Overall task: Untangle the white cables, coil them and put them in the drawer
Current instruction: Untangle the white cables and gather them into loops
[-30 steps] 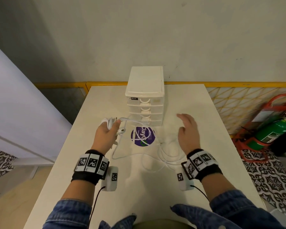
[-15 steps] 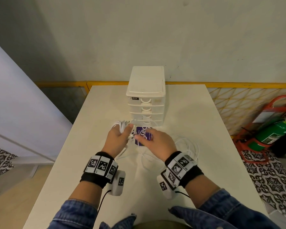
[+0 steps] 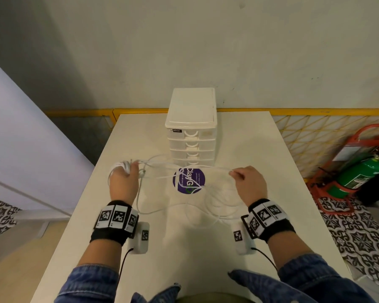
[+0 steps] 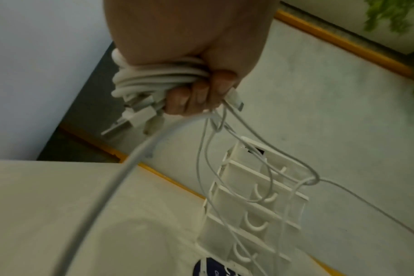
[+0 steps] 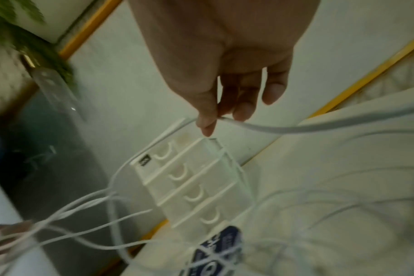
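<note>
L grip (image 3: 123, 182) fisted, R grip (image 3: 248, 182) pinching

White cables (image 3: 162, 169) — purple sticker (image 3: 189, 180)

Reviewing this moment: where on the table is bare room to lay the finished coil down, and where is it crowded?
Bare table lies right of the drawer unit, also left of it, and along the near edge between the wrists. Crowded: loose white cables cover the middle around the purple sticker, between the left hand and right hand.
</note>
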A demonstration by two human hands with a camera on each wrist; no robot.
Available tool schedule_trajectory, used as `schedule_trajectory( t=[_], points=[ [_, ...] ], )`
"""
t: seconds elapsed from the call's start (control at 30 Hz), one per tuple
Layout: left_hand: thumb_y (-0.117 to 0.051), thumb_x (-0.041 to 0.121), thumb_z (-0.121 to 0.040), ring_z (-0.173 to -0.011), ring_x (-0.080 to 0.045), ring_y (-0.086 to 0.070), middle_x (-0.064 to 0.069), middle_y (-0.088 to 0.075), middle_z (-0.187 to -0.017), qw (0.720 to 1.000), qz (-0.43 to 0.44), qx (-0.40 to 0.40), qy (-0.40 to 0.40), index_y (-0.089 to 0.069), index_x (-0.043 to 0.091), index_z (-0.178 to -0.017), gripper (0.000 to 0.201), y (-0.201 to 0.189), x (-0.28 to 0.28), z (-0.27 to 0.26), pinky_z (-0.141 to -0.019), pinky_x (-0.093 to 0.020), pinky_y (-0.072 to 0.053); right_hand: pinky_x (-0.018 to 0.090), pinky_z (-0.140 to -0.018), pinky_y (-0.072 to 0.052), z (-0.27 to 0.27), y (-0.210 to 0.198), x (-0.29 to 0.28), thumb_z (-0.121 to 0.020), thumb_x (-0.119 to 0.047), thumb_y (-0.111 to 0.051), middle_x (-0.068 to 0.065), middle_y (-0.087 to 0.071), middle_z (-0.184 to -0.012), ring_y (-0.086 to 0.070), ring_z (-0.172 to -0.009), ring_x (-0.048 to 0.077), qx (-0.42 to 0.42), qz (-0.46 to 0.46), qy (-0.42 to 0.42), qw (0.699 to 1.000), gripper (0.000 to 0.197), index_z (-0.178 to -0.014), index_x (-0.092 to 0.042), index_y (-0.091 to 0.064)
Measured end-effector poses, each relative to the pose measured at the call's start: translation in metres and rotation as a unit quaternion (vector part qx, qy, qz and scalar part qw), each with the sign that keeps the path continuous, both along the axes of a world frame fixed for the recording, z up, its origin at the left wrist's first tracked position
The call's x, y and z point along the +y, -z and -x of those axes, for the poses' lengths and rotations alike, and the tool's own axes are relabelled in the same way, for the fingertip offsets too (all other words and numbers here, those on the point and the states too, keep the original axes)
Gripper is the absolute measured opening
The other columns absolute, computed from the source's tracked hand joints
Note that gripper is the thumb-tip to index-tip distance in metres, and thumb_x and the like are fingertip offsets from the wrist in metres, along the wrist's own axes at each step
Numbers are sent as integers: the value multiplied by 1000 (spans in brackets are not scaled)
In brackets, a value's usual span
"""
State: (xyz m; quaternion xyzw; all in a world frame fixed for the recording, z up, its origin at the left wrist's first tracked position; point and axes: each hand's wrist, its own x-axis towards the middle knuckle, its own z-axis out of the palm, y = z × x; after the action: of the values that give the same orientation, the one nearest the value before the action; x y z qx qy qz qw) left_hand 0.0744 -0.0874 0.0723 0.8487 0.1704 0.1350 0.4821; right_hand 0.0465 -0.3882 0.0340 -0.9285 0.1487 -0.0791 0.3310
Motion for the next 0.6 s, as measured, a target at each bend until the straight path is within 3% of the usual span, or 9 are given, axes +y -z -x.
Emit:
schedule_trajectory(
  t=[0.13,0.2,0.27,0.3,0.37,0.43,0.47,0.5,0.6],
  points=[
    [-50,41,-94,-79,-37,-61,-9,-54,-71,998,22,23,-59,-44,17,-65,38,-1,7,1,-76,-52,-54,31,-82,-46,8,35,-36,-94,-28,-48,11,-66,-110,-61,-99,30,155,46,67,985,30,-105,-10,-69],
    [-51,40,-94,-77,-36,-60,-9,-55,-71,999,20,11,-46,-49,12,-69,38,-2,6,1,-74,-49,-54,32,-86,-48,16,44,-40,-95,-27,-44,11,-64,-115,-60,-105,28,251,101,49,962,32,-111,-11,-67],
    [-51,37,-95,-71,-32,-58,-11,-55,-69,1000,7,-3,4,-53,4,-73,39,-2,-5,1,-67,-39,-52,34,-93,-45,17,38,-32,-95,-23,-42,9,-54,-126,-53,-114,26,287,165,31,943,34,-126,-14,-54],
    [-52,34,-96,-65,-27,-55,-10,-53,-66,999,-5,-8,32,-51,4,-70,40,-2,-13,3,-61,-34,-48,37,-95,-42,13,30,-25,-93,-20,-43,10,-48,-130,-48,-118,26,270,199,18,942,40,-133,-15,-44],
    [-52,32,-96,-56,-19,-45,-6,-45,-59,996,-35,-16,75,-44,8,-63,42,-4,-27,7,-53,-26,-37,39,-98,-37,6,5,-7,-88,-12,-45,11,-41,-134,-40,-122,28,153,205,-16,967,54,-141,-15,-33],
    [-52,32,-96,-54,-17,-38,-5,-40,-58,994,-51,-16,98,-41,8,-62,43,-4,-39,9,-52,-27,-32,39,-99,-38,-1,-16,13,-86,-5,-45,10,-46,-131,-43,-118,27,-15,144,-78,986,52,-137,-13,-42],
    [-52,32,-96,-54,-16,-36,-4,-38,-58,993,-51,-16,106,-39,9,-61,43,-6,-45,10,-51,-27,-31,39,-98,-40,-4,-24,26,-89,-9,-45,9,-52,-126,-47,-114,26,-54,109,-115,986,43,-131,-13,-49],
    [-53,32,-95,-54,-15,-34,-3,-36,-58,992,-51,-18,114,-37,10,-61,44,-6,-50,11,-51,-26,-30,41,-96,-42,-7,-27,40,-93,-19,-44,8,-57,-121,-52,-110,25,-46,80,-147,985,35,-127,-13,-53],
    [-55,33,-94,-56,-14,-37,-4,-39,-62,989,-33,-29,140,-38,9,-63,43,-10,-63,14,-53,-25,-31,38,-90,-46,-9,-14,77,-95,-45,-40,7,-63,-114,-59,-105,27,129,37,-193,972,45,-124,-14,-52]
  ],
)
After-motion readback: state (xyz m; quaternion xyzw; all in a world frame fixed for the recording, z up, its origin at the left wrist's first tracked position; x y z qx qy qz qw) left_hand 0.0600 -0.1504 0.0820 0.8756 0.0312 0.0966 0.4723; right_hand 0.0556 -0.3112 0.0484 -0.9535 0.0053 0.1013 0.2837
